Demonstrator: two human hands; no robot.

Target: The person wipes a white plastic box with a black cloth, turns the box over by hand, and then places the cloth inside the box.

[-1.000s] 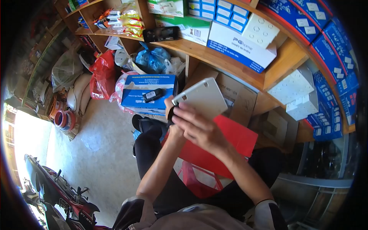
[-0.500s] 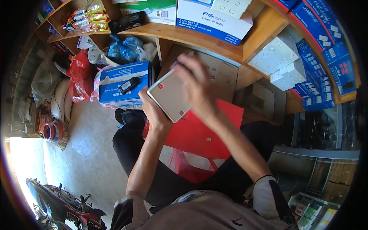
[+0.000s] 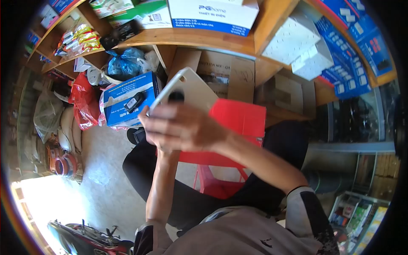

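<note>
A shallow, pale rectangular panel (image 3: pixel 194 87) with a small hole near its top corner is held tilted above a red flat surface (image 3: pixel 244 121). My left hand (image 3: pixel 166 142) grips its lower left edge; the thumb shows, but the other fingers are mostly covered. Across the panel's lower part and over the left hand lies my right hand (image 3: pixel 187 127). Its fingers are smeared by motion, so I cannot make out whether they hold anything. A dark round patch (image 3: pixel 176 97) shows on the panel just above the right fingers.
A blue box (image 3: pixel 123 100) with a black key fob (image 3: pixel 135 102) on top stands left of the hands. Behind are a wooden shelf (image 3: pixel 212 41), a white-and-blue carton (image 3: pixel 212 17) and a cardboard box (image 3: pixel 242 76). Red legs (image 3: pixel 210 182) stand between my knees.
The panel has tipped to a steeper slant. My right hand has swept from its upper right edge down and left, over my left hand. The whole view has shifted a little.
</note>
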